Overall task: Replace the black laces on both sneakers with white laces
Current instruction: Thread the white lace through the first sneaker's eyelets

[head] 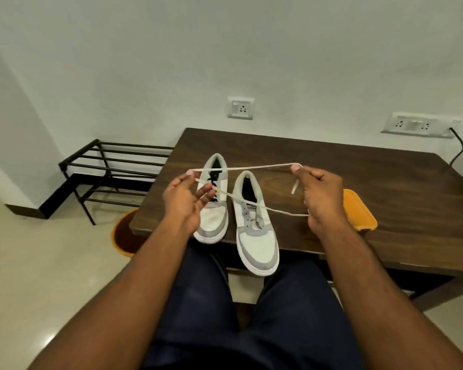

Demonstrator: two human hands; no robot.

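Observation:
Two white and grey sneakers stand side by side on the dark wooden table (332,161), toes toward me. The left sneaker (213,217) carries black laces. The right sneaker (257,236) shows bare eyelets and its toe hangs over the table's front edge. A white lace (251,167) is stretched in the air above both shoes. My left hand (183,201) pinches one part of it at the fingertips. My right hand (321,196) pinches the other part, with a short end dangling by the thumb and a second strand running back across the right sneaker.
A yellow-orange cloth (358,212) lies on the table behind my right hand. A black metal shoe rack (112,166) stands to the left of the table. An orange bin (123,236) sits on the floor under the table's left corner. My legs are under the front edge.

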